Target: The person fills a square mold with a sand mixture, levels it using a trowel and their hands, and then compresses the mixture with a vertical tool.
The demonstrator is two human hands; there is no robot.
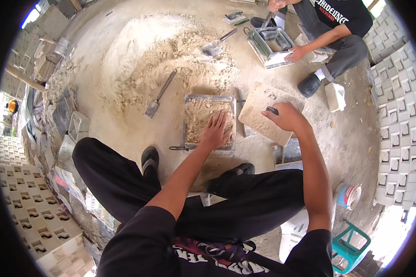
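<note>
My left hand [215, 131] lies flat with its fingers spread on pale, sandy mix that fills a square metal mold [186, 121] on the ground in front of me. To the right, my right hand [289, 117] is closed around the dark handle [272, 111] of a square, dust-covered board [259, 108]. This board sits tilted beside the mold's right edge. Left of the mold lies a trowel [158, 99] with a flat blade.
A heap of loose sandy material [180, 60] spreads beyond the mold, with another trowel [215, 47] on it. At the far right a seated person works at a second mold [270, 46]. Stacked patterned blocks [402, 120], a bucket [348, 196] and a green stool [351, 247] stand right.
</note>
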